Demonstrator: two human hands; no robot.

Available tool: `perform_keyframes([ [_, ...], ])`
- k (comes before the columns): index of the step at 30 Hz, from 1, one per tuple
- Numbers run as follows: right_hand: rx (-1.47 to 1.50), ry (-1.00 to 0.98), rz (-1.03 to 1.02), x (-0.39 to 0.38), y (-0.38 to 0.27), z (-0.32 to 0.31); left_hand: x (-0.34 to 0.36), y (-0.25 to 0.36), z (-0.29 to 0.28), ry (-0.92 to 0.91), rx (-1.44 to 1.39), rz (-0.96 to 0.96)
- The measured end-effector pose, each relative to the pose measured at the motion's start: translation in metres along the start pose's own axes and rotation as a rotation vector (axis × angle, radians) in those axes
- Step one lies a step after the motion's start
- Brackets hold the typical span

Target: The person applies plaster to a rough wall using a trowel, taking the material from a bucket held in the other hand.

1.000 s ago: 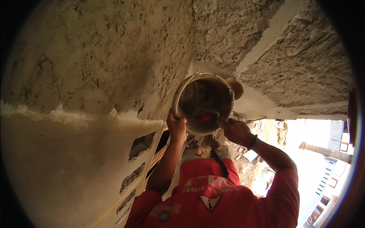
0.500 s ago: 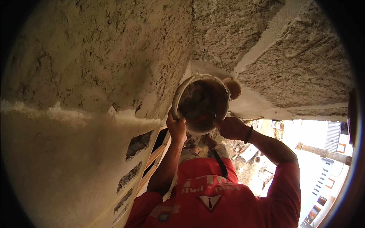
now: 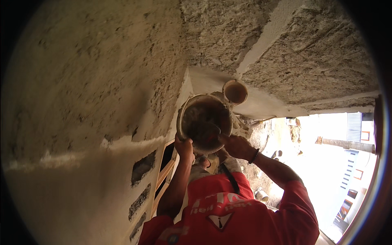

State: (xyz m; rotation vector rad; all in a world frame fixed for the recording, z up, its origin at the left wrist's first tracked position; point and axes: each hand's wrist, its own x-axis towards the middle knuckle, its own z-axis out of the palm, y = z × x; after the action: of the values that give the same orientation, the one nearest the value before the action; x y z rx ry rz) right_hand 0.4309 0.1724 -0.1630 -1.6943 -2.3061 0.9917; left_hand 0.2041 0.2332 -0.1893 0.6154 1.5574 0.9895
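Bucket [image 3: 204, 146] sits near the middle of my view, mouth toward me, held out beyond the red shirt [image 3: 222, 204] that fills the lower edge closest to me. A dark strap [image 3: 230, 178] crosses the shirt's far end. I have the left hand [image 3: 185, 149] grasping the bucket's near left rim, thumb on the edge. The right hand [image 3: 239, 148], wearing a dark wristband [image 3: 254, 156], is at the near right rim with its fingers curled; I cannot tell whether they grasp a handle. Just inward of it, within the bucket, I make out a dark, blade-like shape [image 3: 210, 132], too dim to name, with a reddish tint. Past the bucket's far right side I see a smaller round container [image 3: 235, 94], tan inside. On the left rises a wall [image 3: 81, 102], rough above and smoother below, with dark rectangular recesses [image 3: 143, 167]; ahead to the right, a rough wall [image 3: 326, 61] carries a pale diagonal strip [image 3: 267, 38]. Farthest off, in glare, I pick out a corrugated sheet [image 3: 354, 126].
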Motion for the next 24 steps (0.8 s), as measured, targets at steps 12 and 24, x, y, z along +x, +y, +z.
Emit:
perform_keyframes([
  [12, 0.740, 0.504, 0.672, 0.005, 0.252, 0.148, 0.138, -0.171, 0.048, 0.131, 0.263, -0.233],
  [24, 0.058, 0.742, 0.631, 0.204, 0.648, 0.343, 0.366, -0.320, 0.158, 0.085, 0.473, -0.071],
])
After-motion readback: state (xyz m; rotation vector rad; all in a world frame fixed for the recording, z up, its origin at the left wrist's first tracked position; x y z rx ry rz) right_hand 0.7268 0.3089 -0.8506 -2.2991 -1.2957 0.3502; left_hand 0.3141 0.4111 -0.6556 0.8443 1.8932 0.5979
